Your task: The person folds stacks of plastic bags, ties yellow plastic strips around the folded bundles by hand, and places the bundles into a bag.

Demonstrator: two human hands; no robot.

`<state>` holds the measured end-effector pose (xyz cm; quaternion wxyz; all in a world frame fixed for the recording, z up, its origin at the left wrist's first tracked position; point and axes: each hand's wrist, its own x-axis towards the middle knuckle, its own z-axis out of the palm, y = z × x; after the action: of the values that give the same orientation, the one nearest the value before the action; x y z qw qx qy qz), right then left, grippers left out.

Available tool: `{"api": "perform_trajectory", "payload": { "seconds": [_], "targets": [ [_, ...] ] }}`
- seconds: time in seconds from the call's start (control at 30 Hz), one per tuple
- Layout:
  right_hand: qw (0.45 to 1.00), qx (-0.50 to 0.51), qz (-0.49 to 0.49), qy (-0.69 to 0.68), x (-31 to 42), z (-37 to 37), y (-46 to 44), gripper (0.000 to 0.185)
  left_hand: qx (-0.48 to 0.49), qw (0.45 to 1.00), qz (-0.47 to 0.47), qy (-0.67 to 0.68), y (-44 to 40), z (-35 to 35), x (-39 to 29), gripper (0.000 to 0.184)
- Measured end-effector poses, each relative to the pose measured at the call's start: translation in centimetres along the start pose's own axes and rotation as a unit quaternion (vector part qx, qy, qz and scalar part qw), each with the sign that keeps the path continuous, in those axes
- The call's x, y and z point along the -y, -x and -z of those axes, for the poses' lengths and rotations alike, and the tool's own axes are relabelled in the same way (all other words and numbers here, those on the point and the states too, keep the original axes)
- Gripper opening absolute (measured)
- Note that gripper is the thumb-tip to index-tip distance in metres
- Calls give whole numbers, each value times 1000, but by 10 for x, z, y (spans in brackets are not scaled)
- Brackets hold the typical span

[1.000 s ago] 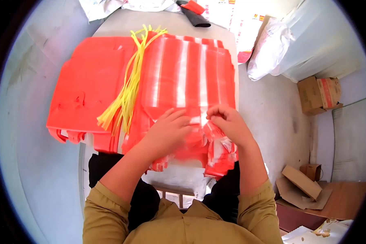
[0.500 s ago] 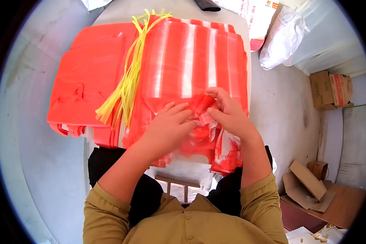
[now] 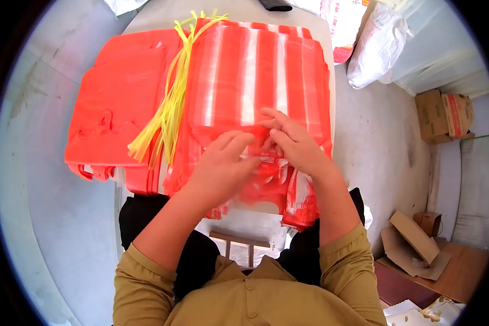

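A pile of red-and-white striped plastic bags (image 3: 263, 76) lies on the table, its lower edge crumpled. My left hand (image 3: 225, 165) rests over the lower left of this pile, fingers bent; what its fingertips touch is blurred. My right hand (image 3: 293, 144) is just to the right over the same edge, thumb and fingers curled close to the red plastic; whether they pinch it cannot be made out. Beside the striped pile lies a bundle of yellow strips (image 3: 174, 103). Further left is a stack of plain red bags (image 3: 119, 98).
The pale table (image 3: 163, 16) has a dark object (image 3: 275, 5) at its far edge. A white sack (image 3: 377, 46) stands at the upper right. Cardboard boxes (image 3: 434, 117) are on the right, and flattened cardboard (image 3: 415, 244) lies on a brown surface (image 3: 467, 271) at lower right.
The view has shifted, so the piles appear higher in the frame. My right hand has moved up and left, closer to my left hand, and the crumpled edge of the striped bags has changed shape.
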<state>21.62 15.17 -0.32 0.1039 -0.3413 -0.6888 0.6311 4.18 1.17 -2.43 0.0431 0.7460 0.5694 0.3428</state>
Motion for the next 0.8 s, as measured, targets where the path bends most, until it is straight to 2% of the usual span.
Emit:
{"api": "perform_trajectory", "payload": {
  "seconds": [0.07, 0.17, 0.27, 0.37, 0.43, 0.5, 0.57, 0.67, 0.8],
  "targets": [
    [998, -5, 55, 24, -11, -3, -5, 49, -34, 998, -42, -25, -2, -4, 3, 15],
    [999, 0, 48, 16, -10, -5, -7, 50, -12, 998, -55, -29, -8, -3, 5, 11],
    [999, 7, 42, -16, -14, -3, -8, 50, -46, 998, -51, -11, -16, -11, 9, 7],
    [993, -39, 89, 64, -20, -2, -8, 48, -27, 997, 35, 70, -17, -16, 14, 6],
    [994, -85, 62, 43, -14, -2, -1, 42, -23, 990, 106, 90, -19, -16, 13, 7],
    [986, -129, 91, 58, -11, -2, 7, 37, -14, 983, 160, 91, -22, -16, 12, 9],
    [964, -170, 177, 106, -13, 1, 17, 34, 1, 977, 198, 73, -27, -16, 12, 9],
    [893, -84, 324, 301, -23, 9, 24, 34, -17, 975, 207, 80, -32, -21, 14, 9],
    [861, -56, 312, 398, -17, 1, 25, 43, -24, 971, 232, 55, -35, -24, 13, 11]
  ]
}}
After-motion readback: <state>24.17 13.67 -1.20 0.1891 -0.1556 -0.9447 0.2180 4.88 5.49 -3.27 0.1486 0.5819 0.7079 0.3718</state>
